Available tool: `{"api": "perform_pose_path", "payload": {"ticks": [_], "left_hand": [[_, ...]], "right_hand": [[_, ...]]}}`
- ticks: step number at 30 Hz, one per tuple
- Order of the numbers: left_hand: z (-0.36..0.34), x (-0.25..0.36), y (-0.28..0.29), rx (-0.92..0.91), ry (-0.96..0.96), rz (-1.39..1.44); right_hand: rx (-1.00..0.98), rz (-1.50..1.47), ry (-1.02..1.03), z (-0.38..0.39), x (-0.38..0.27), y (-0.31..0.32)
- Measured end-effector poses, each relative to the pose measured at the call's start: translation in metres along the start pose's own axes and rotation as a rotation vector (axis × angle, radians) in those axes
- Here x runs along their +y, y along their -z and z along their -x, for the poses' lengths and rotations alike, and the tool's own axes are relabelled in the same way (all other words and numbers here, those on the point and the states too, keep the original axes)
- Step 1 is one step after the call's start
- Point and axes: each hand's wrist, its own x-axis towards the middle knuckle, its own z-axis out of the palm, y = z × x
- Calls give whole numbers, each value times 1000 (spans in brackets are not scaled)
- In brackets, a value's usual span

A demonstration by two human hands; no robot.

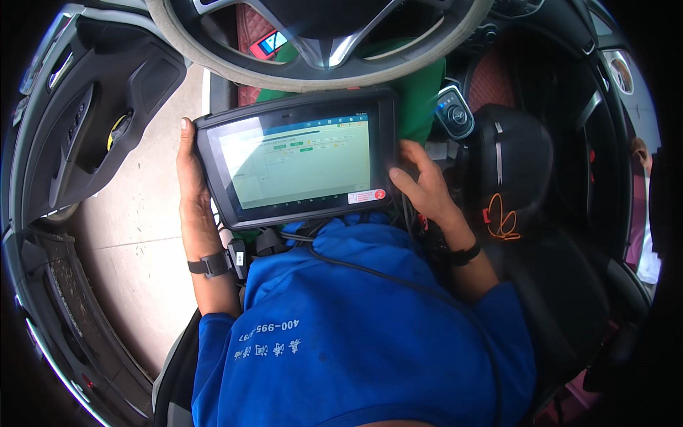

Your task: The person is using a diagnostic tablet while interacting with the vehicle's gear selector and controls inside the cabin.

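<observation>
A large rugged tablet [302, 171] with a thick black case rests over my lap, its screen lit with a pale page. A red-and-white sticker sits at the lower right of its front. My left hand [191, 165] grips the tablet's left edge, thumb up along the side and the other fingers hidden behind it. At the right edge my right hand [425, 181] is closed round the case, thumb and forefinger at the rim, the rest partly out of sight. A black cable [356, 267] runs from below the tablet across my blue shirt.
The steering wheel [235, 75] is just beyond the tablet. A driver's door [92, 107] stands open on the left over pale floor. To the right are the gear selector [455, 114], a black armrest [516, 153] and an orange cord [504, 217]. A red phone [269, 45] lies beyond the wheel rim.
</observation>
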Motion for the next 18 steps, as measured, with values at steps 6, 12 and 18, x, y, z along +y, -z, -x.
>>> {"api": "perform_pose_path", "payload": {"ticks": [6,12,18], "left_hand": [[0,0,-1,-5,3,9],[0,-1,-1,-2,-11,-6],[1,0,-4,9,-9,-8]], "right_hand": [[1,3,2,0,-1,0],[-3,-18,6,0,2,-1],[-2,2,5,0,3,-1]]}}
